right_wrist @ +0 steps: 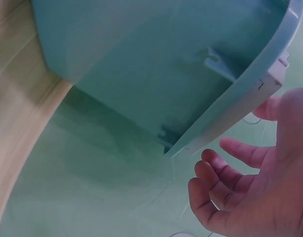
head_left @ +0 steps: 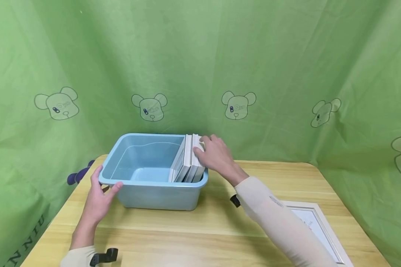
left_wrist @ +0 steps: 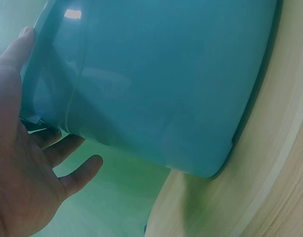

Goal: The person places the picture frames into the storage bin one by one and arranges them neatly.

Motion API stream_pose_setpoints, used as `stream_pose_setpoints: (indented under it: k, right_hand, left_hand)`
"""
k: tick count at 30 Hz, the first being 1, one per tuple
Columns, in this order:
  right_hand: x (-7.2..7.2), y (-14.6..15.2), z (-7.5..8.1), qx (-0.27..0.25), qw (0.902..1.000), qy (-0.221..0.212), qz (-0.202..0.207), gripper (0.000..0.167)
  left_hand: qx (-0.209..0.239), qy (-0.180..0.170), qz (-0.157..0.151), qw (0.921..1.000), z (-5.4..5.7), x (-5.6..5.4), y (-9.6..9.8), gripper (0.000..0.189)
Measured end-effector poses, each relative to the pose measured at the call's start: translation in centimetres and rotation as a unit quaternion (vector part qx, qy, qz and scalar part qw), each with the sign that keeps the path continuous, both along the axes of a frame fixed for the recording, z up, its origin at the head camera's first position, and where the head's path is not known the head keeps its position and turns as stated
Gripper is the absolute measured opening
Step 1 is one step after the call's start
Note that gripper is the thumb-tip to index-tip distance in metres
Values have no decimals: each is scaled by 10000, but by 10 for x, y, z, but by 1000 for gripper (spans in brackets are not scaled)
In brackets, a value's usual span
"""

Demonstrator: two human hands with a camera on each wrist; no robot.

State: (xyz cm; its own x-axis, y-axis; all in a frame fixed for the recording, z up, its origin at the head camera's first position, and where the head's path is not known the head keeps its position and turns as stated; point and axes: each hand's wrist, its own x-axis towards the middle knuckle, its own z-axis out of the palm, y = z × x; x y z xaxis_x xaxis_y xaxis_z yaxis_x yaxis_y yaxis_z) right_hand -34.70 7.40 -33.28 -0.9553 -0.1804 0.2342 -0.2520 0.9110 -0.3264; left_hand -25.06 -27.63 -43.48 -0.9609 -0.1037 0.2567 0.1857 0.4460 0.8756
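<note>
A light-blue plastic basin point(head_left: 160, 196) stands on the table. My left hand point(head_left: 99, 194) grips its near left corner, thumb at the front rim and fingers round the left side. In the left wrist view, the hand point(left_wrist: 28, 148) cups the corner below the rim. White picture frames point(head_left: 187, 159) stand on edge, leaning, inside the basin's right end; their lower parts are hidden by the front wall. At the rightmost one is my right hand point(head_left: 217, 154), thumb and index fingertips against it. The right wrist view shows loosely bent fingers point(right_wrist: 210, 173) beside the frame's edge.
Another white picture frame point(head_left: 315, 218) lies flat on the wooden table point(head_left: 173, 237) at the right, partly under my right sleeve point(head_left: 274, 218). Green curtain point(head_left: 194, 55) with bear prints hangs close behind and at both sides. Something purple point(head_left: 78, 175) shows beyond the left table edge.
</note>
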Motion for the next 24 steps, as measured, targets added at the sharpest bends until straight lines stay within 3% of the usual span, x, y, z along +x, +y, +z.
stream_pose_setpoints:
  k: [14,24]
  right_hand:
    - [9,39,-19,-372,9987,-225,-249,51]
    - [8,69,-43,-486,9960,-491,-565,50]
  left_hand:
    - [24,-19,11,10000,0,0,1,90]
    - [-53,-64,62,9999,1,2,1,89]
